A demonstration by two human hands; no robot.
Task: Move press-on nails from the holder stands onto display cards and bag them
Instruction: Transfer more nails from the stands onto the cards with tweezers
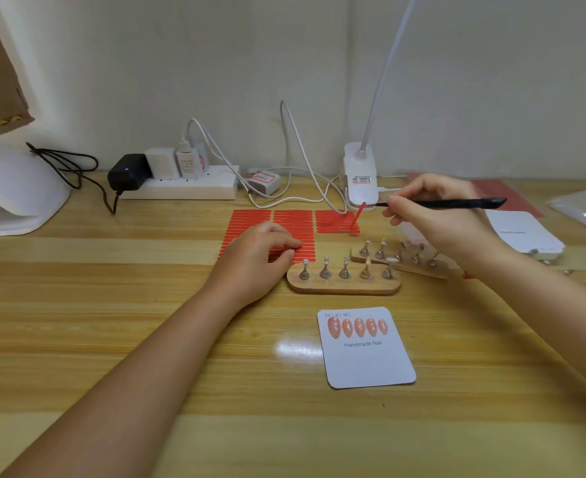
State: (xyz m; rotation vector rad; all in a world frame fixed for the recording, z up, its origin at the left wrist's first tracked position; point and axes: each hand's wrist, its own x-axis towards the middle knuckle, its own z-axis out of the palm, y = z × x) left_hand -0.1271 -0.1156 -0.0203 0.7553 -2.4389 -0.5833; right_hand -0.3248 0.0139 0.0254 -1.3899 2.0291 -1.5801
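Wooden desk (112, 339) against pale wall; left hand (255, 258) rests fingertips, loosely curled, on red adhesive strip sheet (284, 222), grasping nothing; right hand (433, 215) pinches black tool (457, 203), grip closed on it, red strip (357, 215) hanging at tip; two wooden holder stands (343, 282) just beside hands; display card (367, 353) with five peach press-on nails (358, 327) lies nearer, apart from stands.

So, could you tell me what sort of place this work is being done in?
Probably a small home or studio desk for handmade press-on nails: a white nail lamp at the left, wooden holder stands with metal pegs, and a card printed "Handmade Nail" bearing five nails.
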